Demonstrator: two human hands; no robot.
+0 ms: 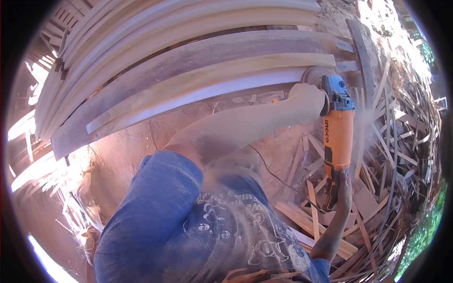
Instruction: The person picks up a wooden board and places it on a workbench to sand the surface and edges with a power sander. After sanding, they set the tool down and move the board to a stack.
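Head camera: an orange grinder (338, 132) points away from the person, with its blue-grey top at the far end and its black handle (332, 188) at the near end. The left hand (306, 98) is curled tight at the front of the grinder, so the tool's top is just to the right of that hand (just what its fingers wrap around is hard to see). The right hand (346, 186) is closed on the black handle, so most of the tool lies past this hand, farther from the person. A round disc (313, 74) at the tool's top sits at the right end of a pale board (212, 88), just past the left hand. More long boards (188, 53) lie side by side beyond that one. Dust (369, 121) hangs by the tool. A thin cord (271, 170) runs near the person, and lots of wood strips (373, 188) lie in a messy pile to the right.
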